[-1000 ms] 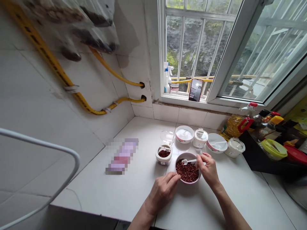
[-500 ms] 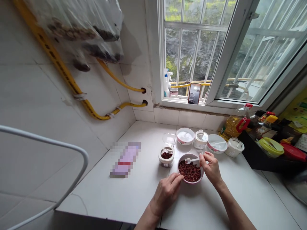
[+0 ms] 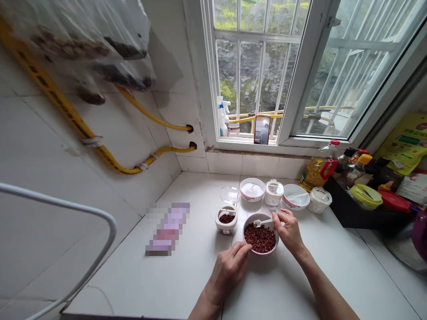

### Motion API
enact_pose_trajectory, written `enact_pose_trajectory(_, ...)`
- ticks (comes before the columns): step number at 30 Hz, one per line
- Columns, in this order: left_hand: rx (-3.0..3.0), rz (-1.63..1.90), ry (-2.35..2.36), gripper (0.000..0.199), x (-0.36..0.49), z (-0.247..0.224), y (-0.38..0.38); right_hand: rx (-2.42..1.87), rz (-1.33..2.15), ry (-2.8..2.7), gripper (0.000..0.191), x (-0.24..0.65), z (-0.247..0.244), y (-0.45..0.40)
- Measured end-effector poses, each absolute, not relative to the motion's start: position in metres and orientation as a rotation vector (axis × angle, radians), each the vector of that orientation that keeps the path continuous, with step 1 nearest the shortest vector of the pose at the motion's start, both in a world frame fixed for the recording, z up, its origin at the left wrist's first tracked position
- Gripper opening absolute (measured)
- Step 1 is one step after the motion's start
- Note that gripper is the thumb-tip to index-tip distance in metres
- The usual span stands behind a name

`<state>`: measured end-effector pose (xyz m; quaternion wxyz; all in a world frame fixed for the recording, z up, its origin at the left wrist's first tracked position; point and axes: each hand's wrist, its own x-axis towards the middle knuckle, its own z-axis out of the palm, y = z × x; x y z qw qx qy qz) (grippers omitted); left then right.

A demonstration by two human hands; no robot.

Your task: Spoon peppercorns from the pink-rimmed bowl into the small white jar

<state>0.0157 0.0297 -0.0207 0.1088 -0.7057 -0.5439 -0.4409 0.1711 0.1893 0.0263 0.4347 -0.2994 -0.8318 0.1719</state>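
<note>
A bowl [image 3: 247, 243] of dark red peppercorns [image 3: 260, 240], which look like Sichuan peppercorns, stands on the counter in front of me. My left hand [image 3: 231, 264] pinches the bowl's near left rim between thumb and fingers. Held by its handle in my right hand [image 3: 288, 229] is a small white plastic spoon [image 3: 264, 222]. Its scoop is over the far left part of the peppercorns; whether it carries any is too small to tell. Just left of the bowl, a seasoning jar [image 3: 227, 225] with its clear lid [image 3: 229, 194] raised contains more peppercorns.
Behind the bowl stand a bowl of white grains [image 3: 252, 190], a white-filled jar [image 3: 274, 193], a bowl with a spoon [image 3: 296, 197] and another jar [image 3: 320, 200]. An oil bottle [image 3: 315, 171] and a black seasoning rack [image 3: 353, 211] are at right. A blurred purple packet [image 3: 168, 229] lies left.
The view has turned slightly to the right, so the scene sits farther left. Both hands keep nearly the same place at the bowl, and the spoon stays over the peppercorns.
</note>
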Motion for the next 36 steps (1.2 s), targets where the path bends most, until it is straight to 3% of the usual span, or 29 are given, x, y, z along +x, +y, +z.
enact_pose_trajectory(15, -2.082, -1.308, -1.620, 0.027, 0.016, -0.023, 0.029, -0.765, 0.504, -2.053, 0.051, 0.171, 0.029, 0.188)
enact_pose_trajectory(29, -2.086, -1.323, -1.610, 0.028, 0.016, -0.023, 0.029, -0.812, 1.096, -1.796, 0.058, 0.160, 0.039, 0.183)
enact_pose_trajectory(32, -2.090, -1.319, -1.639, 0.027, 0.017, -0.022, 0.029, -0.771, 1.050, -1.860, 0.056, 0.147, 0.049, 0.179)
enact_pose_trajectory(36, -2.089, -1.323, -1.627, 0.028, 0.018, -0.022, 0.029, -0.644, 0.702, -2.017, 0.050, 0.124, 0.066, 0.172)
